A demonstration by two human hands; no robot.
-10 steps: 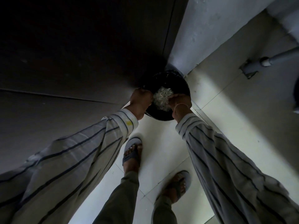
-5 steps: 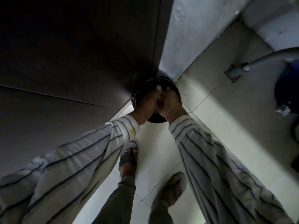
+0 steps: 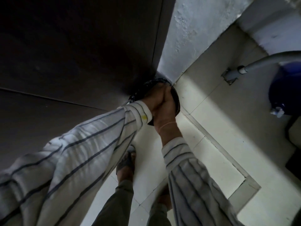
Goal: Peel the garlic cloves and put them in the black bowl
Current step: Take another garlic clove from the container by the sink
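Note:
A round black container point(image 3: 177, 101) with a crinkled black plastic liner point(image 3: 132, 99) stands on the floor in the corner. My left hand point(image 3: 151, 97) and my right hand point(image 3: 168, 106) are pressed palm to palm, fingers pointing down into its mouth. They cover most of the opening. No garlic cloves or peels show; whatever lies between the palms or inside the container is hidden. Both arms wear striped sleeves.
A dark panel point(image 3: 81, 54) fills the left side and a rough white wall point(image 3: 195, 30) meets it at the corner. On the right, a grey pipe point(image 3: 260, 62) runs above a blue vessel point(image 3: 286, 88). My sandalled foot point(image 3: 126, 162) stands on the pale tiled floor point(image 3: 211, 128).
A second ago my hands held a pale clump of peels apart over the container. They have since closed together and dipped lower into it, and the clump is no longer visible.

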